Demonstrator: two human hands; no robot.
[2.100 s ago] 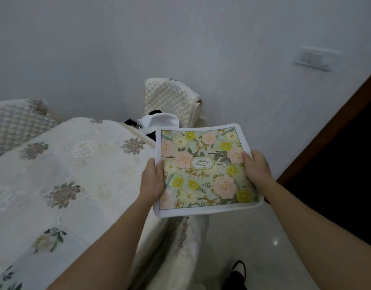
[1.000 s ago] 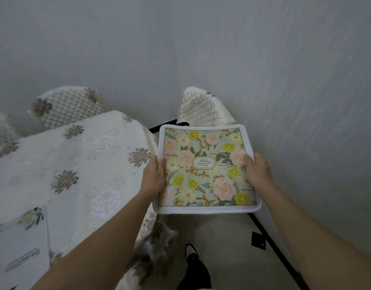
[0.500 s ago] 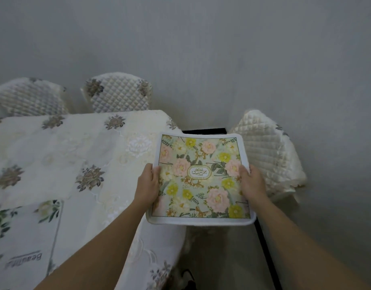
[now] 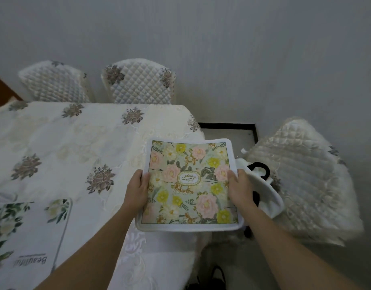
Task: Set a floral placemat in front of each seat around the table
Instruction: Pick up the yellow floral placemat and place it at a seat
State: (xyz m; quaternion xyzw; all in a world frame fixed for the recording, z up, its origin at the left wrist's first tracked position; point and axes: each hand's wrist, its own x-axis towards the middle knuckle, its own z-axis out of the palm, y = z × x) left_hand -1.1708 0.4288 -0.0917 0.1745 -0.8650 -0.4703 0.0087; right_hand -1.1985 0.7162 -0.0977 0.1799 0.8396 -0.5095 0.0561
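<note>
**Placemat (image 4: 191, 185) over the table's (image 4: 75, 139) right end**

It is in the air above the table's right edge. The left hand (image 4: 137, 190) and right hand (image 4: 240, 188) each pinch one side. It seems light and soft, so gripping both sides should keep it flat.

**One placemat held, one already lying**

The floral placemat (image 4: 188, 185) is almost square, with rounded corners and a white border. Its print has pink and yellow flowers on a pale green ground, and an oval label in the middle reads "GARDEN". The left hand (image 4: 137, 190) grips its left edge and the right hand (image 4: 239, 188) grips its right edge, thumbs on top. It is nearly flat, over the right end of the worktop (image 4: 75, 139), and its right part reaches past the edge.

The second placemat (image 4: 27, 233) lies flat on the worktop at the lower left, white with green leaves and the word "Beautiful". The picture edge cuts it.
</note>
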